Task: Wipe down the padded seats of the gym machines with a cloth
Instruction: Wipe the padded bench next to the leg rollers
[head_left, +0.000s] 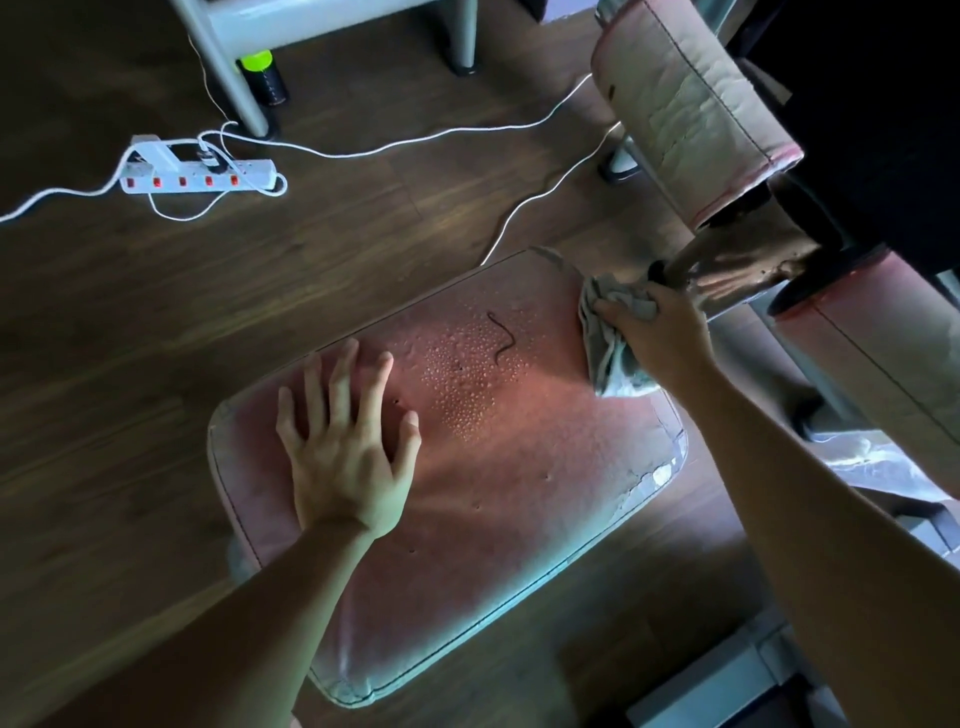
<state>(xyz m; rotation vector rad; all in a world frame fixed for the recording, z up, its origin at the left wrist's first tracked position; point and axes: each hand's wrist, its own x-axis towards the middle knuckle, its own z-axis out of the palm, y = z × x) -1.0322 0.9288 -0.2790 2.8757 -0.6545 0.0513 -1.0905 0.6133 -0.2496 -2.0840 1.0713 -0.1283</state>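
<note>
Fingers (340, 384) of the left hand (348, 457): all five straight and spread, lying flat on the near-left part of the seat, holding nothing.
Fingers (615, 312) of the right hand (660, 338): curled round a bunched cloth, gripping it.
Cloth (608, 364): one, grey, crumpled; it rests on the far right corner of the seat, with a loose end trailing toward the near side under the hand.
Padded seat (493, 493): one, pinkish and roughly rectangular, set at a slant across the view; both hands are on it, well apart.
Droplets (467, 379): a patch of many small beads on the seat between the two hands, too many to count.
Dark thread (501, 338): one curly strand lying among the droplets.
Worn spots (649, 478): cover peeling along the seat's right edge.
Roller pads: two, one at upper right (691, 109) and one at the right edge (883, 374), both faded with dark seams.
Metal bar (727, 270): one shiny bar between the pads, just beside the right hand.
Power strip (197, 174): one, white, on the floor (156, 312), with five red switches.
Cables (415, 140): several white ones running across the floor.
Frame legs: two grey ones at the top (218, 67) (465, 36).
Canister (262, 78): one, dark with a green top, beside the left leg.
</note>
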